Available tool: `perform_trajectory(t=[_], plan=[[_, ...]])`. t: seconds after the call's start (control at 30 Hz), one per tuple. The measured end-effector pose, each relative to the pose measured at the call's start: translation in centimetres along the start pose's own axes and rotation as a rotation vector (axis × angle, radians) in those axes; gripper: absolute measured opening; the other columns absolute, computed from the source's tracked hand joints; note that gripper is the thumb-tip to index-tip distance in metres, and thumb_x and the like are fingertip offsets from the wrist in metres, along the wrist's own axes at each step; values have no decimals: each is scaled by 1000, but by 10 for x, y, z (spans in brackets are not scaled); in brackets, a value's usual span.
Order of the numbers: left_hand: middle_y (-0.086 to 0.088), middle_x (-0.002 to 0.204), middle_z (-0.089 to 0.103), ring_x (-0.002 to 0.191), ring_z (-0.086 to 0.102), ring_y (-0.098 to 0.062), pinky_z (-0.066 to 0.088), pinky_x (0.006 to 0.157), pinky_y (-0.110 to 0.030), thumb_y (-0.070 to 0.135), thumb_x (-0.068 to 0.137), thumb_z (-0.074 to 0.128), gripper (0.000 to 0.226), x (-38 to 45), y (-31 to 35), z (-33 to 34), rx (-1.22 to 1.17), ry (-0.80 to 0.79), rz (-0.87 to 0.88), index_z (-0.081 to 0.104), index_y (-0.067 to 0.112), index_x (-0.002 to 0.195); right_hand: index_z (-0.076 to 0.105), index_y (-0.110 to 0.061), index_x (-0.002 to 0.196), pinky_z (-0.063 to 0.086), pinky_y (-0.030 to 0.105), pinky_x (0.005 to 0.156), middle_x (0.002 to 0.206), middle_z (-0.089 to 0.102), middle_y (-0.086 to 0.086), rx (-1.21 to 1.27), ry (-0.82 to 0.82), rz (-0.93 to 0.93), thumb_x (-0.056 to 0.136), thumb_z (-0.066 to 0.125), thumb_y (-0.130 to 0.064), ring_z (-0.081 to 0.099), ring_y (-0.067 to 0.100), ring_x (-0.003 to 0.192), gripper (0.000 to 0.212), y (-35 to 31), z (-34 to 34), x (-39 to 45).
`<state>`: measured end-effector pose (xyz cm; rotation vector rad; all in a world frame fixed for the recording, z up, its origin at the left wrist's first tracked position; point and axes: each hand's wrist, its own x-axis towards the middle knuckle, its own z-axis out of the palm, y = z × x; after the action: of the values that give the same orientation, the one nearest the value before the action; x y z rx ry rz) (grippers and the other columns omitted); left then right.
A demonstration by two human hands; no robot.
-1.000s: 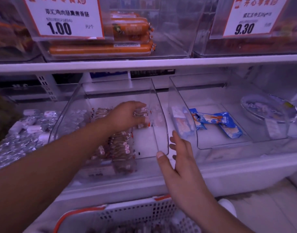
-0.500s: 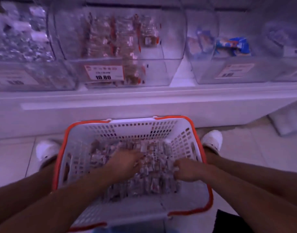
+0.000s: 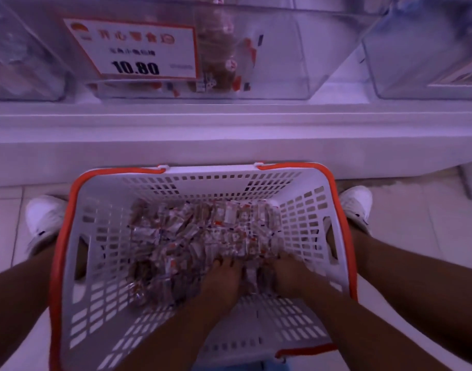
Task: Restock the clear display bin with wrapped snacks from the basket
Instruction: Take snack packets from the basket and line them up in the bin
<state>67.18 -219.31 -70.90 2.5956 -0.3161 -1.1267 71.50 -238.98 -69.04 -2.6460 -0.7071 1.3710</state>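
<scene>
Both hands are down in the white basket (image 3: 101, 263) with the orange rim, which sits on the floor between the person's white shoes (image 3: 43, 220). The left hand (image 3: 224, 279) and the right hand (image 3: 288, 274) lie side by side on the near edge of the heap of wrapped snacks (image 3: 202, 231), their fingers (image 3: 225, 263) bent down into the packets. They look to be gathering a handful, but whether either hand has actually closed on packets cannot be told, since the fingertips are buried in the pile.

The clear display bin (image 3: 283, 62) stands on the shelf (image 3: 229, 129) above the basket, behind a price tag (image 3: 133, 48) reading 10.80. Through its front wall a stack of the same brown, red-marked snacks shows on the left and middle, while the right part looks bare.

As a judgement, the restocking is partway along: some stock is in the bin, yet the basket holds a thick layer of packets, so several more handfuls seem left to lift up and drop in
</scene>
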Motion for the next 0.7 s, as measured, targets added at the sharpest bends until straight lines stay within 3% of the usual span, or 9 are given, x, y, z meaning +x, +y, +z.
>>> perform_trajectory(t=[0.03, 0.07, 0.13, 0.23, 0.37, 0.43, 0.5, 0.6, 0.7], plan=[[-11, 145, 43, 130, 40, -36, 36, 108, -41, 48, 92, 50, 67, 6, 5, 3, -3, 6, -56, 32, 18, 149, 70, -5, 115, 45, 28, 82, 113, 70, 16, 37, 18, -55, 92, 61, -15, 68, 29, 100, 28, 3, -4, 0], [-12, 145, 43, 130, 40, -36, 36, 107, -41, 44, 94, 49, 62, 11, 9, 4, -3, 19, -107, 33, 18, 148, 70, -4, 117, 43, 29, 86, 115, 70, 15, 3, 52, -105, 93, 59, -16, 66, 31, 103, 29, 8, -2, 2], [-13, 143, 44, 130, 41, -36, 36, 107, -42, 37, 95, 48, 54, 20, 16, 1, -2, 49, -177, 39, 18, 144, 55, -10, 138, 29, 36, 106, 141, 53, 15, -143, 78, -108, 97, 51, -29, 45, 35, 129, 44, 4, 5, 4], [-13, 143, 42, 129, 43, -35, 37, 106, -43, 33, 93, 51, 53, 29, 23, -6, 9, 51, -184, 40, 17, 143, 38, -9, 148, 19, 49, 115, 153, 35, 17, -177, -4, 8, 96, 46, -28, 26, 38, 142, 56, -5, 17, 12], [-9, 138, 50, 123, 51, -33, 42, 101, -39, 39, 82, 68, 66, 27, 14, -1, -142, 10, -104, 45, 15, 139, 45, -12, 143, 27, 43, 113, 145, 46, 15, -64, -1, 24, 93, 52, -30, 40, 33, 135, 54, -1, 17, 13], [-4, 110, 67, 103, 63, -26, 45, 85, -30, 38, 77, 73, 33, 23, 12, 6, -393, 57, -98, 60, 23, 103, 46, -17, 140, 39, 36, 101, 136, 52, 10, 29, 45, 100, 88, 58, -37, 51, 31, 123, 58, 3, 16, 10], [2, 75, 64, 75, 61, -20, 43, 69, -30, 27, 76, 74, 23, 19, 7, 15, -638, 142, -101, 51, 27, 77, 47, -17, 138, 41, 33, 95, 131, 56, 8, 73, 77, 101, 89, 53, -42, 55, 31, 119, 55, 6, 19, 9], [4, 64, 51, 62, 46, -16, 44, 66, -37, 16, 78, 72, 30, 16, -11, 11, -777, 266, -126, 45, 26, 74, 63, -8, 125, 43, 31, 102, 123, 65, 10, 155, 111, 14, 86, 65, -24, 61, 28, 115, 42, 2, 26, 8], [0, 64, 45, 61, 45, -14, 45, 66, -40, -1, 76, 69, 31, 13, -38, -5, -845, 291, -70, 46, 19, 79, 67, -11, 117, 43, 28, 85, 117, 63, 14, 332, 99, 107, 81, 69, -16, 63, 29, 108, 36, -10, 16, 7]])
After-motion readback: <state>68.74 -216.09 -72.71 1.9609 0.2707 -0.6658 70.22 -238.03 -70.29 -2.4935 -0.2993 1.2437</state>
